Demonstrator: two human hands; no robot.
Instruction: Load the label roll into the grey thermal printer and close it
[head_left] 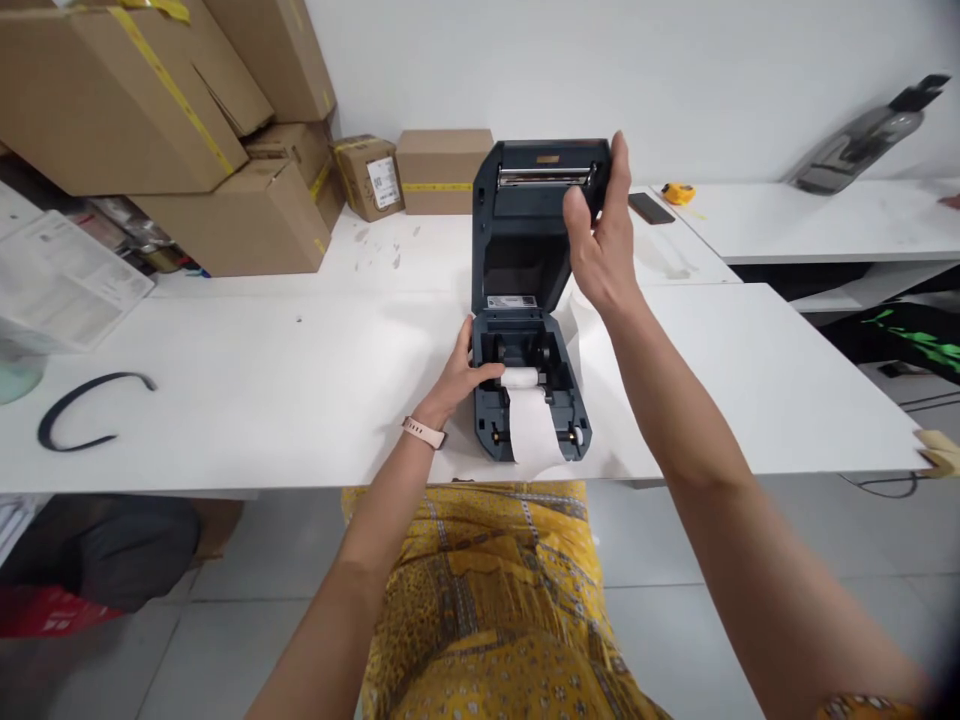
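Note:
A dark label printer [487, 400] stands at the front of the white table with its lid [484, 220] raised. Inside its base lies a small white paper roll [519, 377], and a paper strip [534, 430] runs from it over the front edge. My right hand [604, 235] grips the lid's upper right edge, thumb on the inner side and fingers behind. At the base's left wall, my left hand [461, 372] holds the printer, its thumb reaching over the wall to the roll's left end. Its other fingers are partly hidden along the outer side.
Cardboard boxes [255, 215] are piled at the back left. A black headband-like loop [60, 410] lies at the left. Behind the printer on the right are a dark phone-like slab [651, 208], a yellow tape measure [679, 194] and a pump bottle [862, 145].

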